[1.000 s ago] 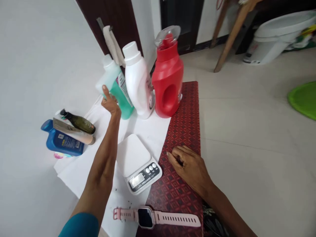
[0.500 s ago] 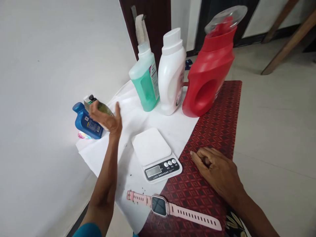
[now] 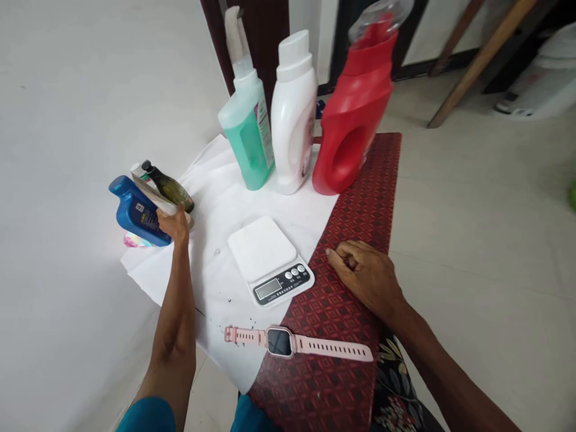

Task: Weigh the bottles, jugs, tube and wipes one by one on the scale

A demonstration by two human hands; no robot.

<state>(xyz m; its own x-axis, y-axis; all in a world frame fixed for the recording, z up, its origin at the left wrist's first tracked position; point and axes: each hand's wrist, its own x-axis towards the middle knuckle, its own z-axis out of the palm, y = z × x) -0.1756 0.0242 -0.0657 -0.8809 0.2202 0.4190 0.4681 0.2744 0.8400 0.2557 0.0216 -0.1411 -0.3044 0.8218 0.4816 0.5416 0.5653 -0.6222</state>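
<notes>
My left hand (image 3: 174, 223) is closed around the lower end of a pale, slim tube-like container (image 3: 155, 197) at the left. That container leans between a blue bottle (image 3: 135, 207) and a dark olive bottle with a black cap (image 3: 170, 185). Behind them shows part of a white-and-green container (image 3: 139, 173). My right hand (image 3: 365, 275) rests on the red patterned cover (image 3: 333, 384) with its fingers loosely curled in, and nothing shows in it. Between the hands lies a white digital scale (image 3: 262, 249) with nothing on its plate. A pink-strapped smartwatch (image 3: 279, 342) is stretched out in front of it.
At the back stand a green liquid bottle (image 3: 249, 141), a white bottle (image 3: 292, 126) and a large red jug (image 3: 348, 129). White cloth (image 3: 216, 240) covers the table's left part, against the wall. Wooden legs (image 3: 477, 66) stand on the floor beyond.
My left hand was open above the bottles; it has lowered and closed on the pale container. The view has shifted slightly. My right hand keeps its place on the cover.
</notes>
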